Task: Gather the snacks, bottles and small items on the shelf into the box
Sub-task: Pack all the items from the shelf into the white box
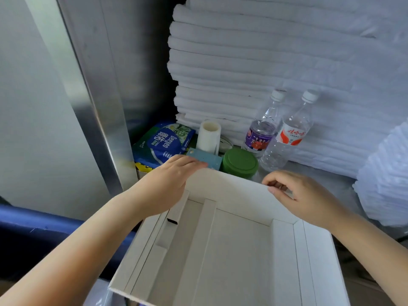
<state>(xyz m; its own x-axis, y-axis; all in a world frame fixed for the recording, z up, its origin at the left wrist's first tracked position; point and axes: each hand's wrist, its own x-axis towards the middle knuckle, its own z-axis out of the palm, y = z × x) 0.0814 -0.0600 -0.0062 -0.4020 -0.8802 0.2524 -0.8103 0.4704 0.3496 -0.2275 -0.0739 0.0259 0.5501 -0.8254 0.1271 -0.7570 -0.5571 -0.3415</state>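
An empty white cardboard box [234, 246] fills the lower middle of the view, its far wall against the shelf's items. My left hand [163, 182] rests on the box's far left corner, fingers flat over the rim. My right hand [302, 195] pinches the far right end of that wall. Behind the box stand two clear water bottles, one with a purple label [261, 127] and one with a red label [287, 138]. A green-lidded jar [240, 162], a small teal box [206, 159], a white roll [208, 135] and a blue-green packet [164, 142] sit to their left.
A tall stack of folded white towels [265, 51] rises behind the items, with more towels [386, 173] at the right. A shiny metal post [92, 111] stands on the left. Blue fabric [33, 221] lies at the lower left.
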